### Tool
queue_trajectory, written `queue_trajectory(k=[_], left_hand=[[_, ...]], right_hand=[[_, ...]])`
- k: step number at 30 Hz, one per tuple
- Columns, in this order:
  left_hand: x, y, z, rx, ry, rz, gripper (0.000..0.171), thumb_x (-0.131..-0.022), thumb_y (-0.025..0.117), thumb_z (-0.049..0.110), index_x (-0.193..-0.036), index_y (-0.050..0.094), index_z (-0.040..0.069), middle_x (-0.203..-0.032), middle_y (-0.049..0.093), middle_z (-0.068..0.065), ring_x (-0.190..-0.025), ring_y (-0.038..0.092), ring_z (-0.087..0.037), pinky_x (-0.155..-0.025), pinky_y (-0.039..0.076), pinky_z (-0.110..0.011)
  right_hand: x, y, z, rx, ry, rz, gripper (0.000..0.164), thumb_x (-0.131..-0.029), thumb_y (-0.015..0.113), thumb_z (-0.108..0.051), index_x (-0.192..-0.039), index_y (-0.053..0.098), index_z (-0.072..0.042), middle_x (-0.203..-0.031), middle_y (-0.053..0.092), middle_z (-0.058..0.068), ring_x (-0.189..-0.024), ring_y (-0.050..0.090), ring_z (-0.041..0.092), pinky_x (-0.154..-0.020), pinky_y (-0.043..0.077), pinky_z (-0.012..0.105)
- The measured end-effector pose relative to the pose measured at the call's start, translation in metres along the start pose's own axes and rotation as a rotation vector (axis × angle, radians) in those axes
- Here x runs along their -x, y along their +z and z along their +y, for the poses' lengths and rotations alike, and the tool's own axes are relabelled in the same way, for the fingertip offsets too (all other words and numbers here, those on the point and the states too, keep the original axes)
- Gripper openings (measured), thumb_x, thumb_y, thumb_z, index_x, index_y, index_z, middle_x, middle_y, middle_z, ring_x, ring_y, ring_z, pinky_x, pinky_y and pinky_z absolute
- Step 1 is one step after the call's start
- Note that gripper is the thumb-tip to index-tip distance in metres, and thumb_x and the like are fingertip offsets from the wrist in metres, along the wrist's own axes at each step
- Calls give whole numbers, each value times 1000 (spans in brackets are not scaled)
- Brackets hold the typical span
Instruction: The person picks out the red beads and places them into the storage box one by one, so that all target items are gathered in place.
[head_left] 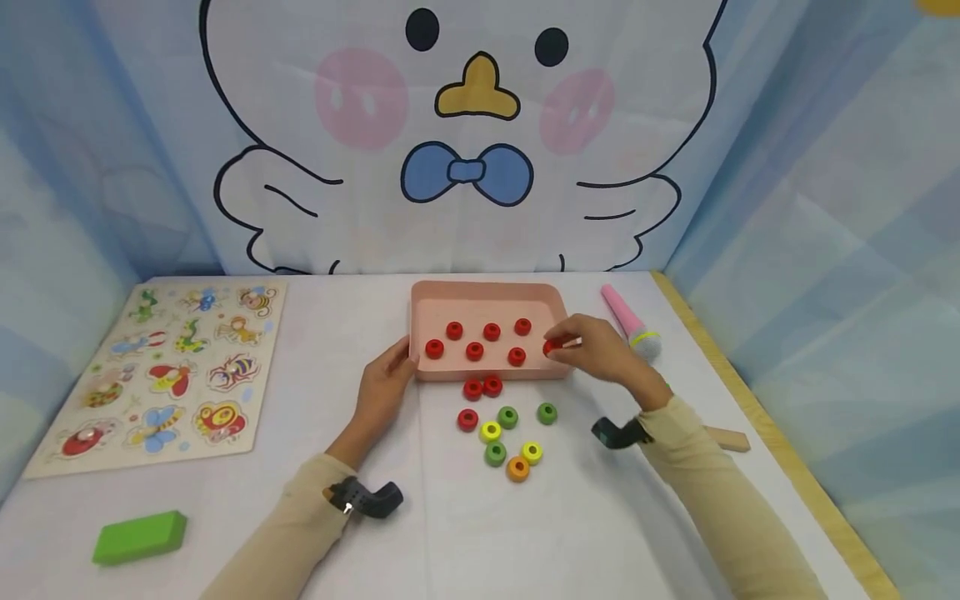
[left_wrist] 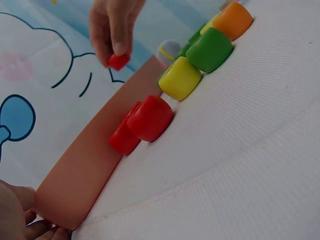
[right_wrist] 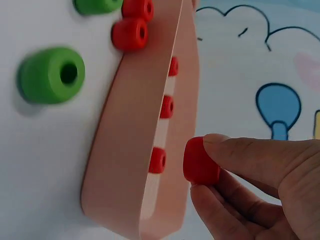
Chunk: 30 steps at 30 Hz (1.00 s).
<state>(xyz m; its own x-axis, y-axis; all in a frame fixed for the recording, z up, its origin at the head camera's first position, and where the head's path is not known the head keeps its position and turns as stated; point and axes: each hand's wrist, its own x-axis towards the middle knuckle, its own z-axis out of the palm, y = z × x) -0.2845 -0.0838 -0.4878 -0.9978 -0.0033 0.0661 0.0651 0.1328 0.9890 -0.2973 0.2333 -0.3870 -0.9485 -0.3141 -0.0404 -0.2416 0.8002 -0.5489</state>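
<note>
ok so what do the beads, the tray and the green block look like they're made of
Beads: painted wood or plastic, satin; smooth, evenly coloured, softly shiny, no grain to settle which.
Tray: most likely moulded plastic, matte; thin, even walls and rounded corners.
Green block: perhaps foam or painted wood, matte; plain flat faces, too far off to tell.

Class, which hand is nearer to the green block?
Left. The left hand holds the pink tray, beyond and right of the green block; the right hand, farther off, pinches a red bead at the tray's right end.
</note>
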Motion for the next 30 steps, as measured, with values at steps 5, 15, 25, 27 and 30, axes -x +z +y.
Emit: queue_trajectory(k=[5,15,25,27,30], left_hand=[[-1,3,-1,43,5,-11,48,-101,57,17,-145,47,3,-144,50,-11,-135,42,-19,-109,38,-31],[-4,5,4,18,37,-20,48,-100,57,17,-145,47,1,-143,51,-13,-133,45,-19,-108,39,-30],[-2,2,0,36,12,-25,48,-101,56,16,-145,45,1,-144,49,-13,-134,44,-19,-108,39,-28],[-2,0,1,34,20,-21,48,-101,56,16,-145,45,0,-144,49,-13,-134,44,-19,-108,38,-29],[-2,-3,1,28,21,-13,49,-101,56,17,-146,45,1,-145,48,-13,-135,43,-20,-109,38,-31]], right_hand=[[-51,-3,18,82,145,-141,28,-90,71,-10,-116,68,0,-105,66,12,-97,57,28,-88,53,38],[-71,0,29,136,195,-189,23,-89,70,-4,-111,68,1,-101,65,14,-93,56,29,-87,53,38],[-40,4,1,96,85,-48,34,-93,66,-7,-127,62,0,-123,58,19,-113,55,33,-98,49,46],[-27,11,-13,85,-4,-8,32,-92,67,-5,-123,65,1,-120,59,18,-110,57,34,-95,51,46],[-10,28,-31,64,-134,-11,28,-91,71,-7,-118,67,-2,-114,62,13,-106,60,30,-91,54,41]])
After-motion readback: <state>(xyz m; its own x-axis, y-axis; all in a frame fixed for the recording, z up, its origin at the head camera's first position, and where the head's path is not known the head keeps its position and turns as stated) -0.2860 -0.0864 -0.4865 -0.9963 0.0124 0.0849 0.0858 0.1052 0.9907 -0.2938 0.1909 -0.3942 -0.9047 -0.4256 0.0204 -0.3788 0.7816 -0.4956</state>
